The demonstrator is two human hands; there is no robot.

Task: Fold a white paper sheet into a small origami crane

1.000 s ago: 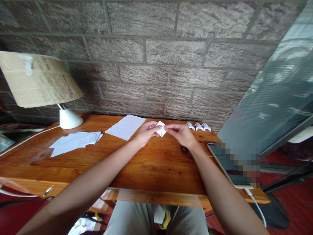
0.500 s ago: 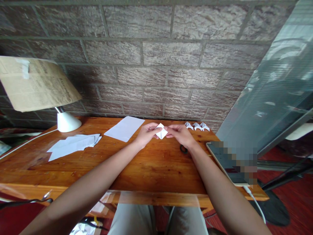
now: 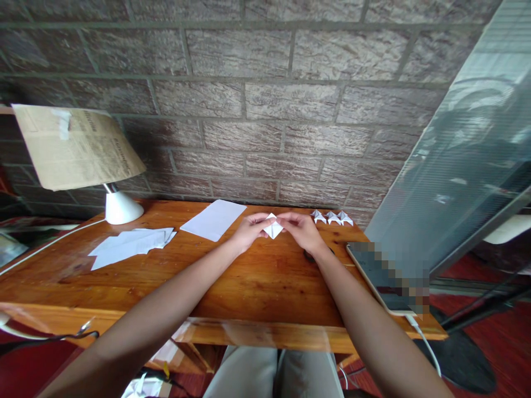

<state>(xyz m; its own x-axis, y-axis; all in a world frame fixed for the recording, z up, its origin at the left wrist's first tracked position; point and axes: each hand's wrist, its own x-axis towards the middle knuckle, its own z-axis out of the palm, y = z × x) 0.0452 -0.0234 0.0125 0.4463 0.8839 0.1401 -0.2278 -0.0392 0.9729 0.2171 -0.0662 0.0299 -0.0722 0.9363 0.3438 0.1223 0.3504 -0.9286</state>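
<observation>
the left hand [image 3: 249, 232] and the right hand [image 3: 302, 231] met over the far middle of a wooden desk [image 3: 257, 282], each pinching one side of a small folded white paper piece [image 3: 273, 228] held between their fingertips, just above the wood. three finished folded paper pieces [image 3: 332, 218] sat in a row just right of the right hand. a flat white sheet [image 3: 213, 219] lay to the left, loose papers [image 3: 130, 245] farther left, and a tablet [image 3: 384, 276] at the right edge.

On the surface [image 3: 257, 287], a lamp [image 3: 118, 207] stands far left, loose sheets [image 3: 130, 246] before it. Three folded pieces [image 3: 332, 218] lie behind the tablet [image 3: 384, 273] at right
</observation>
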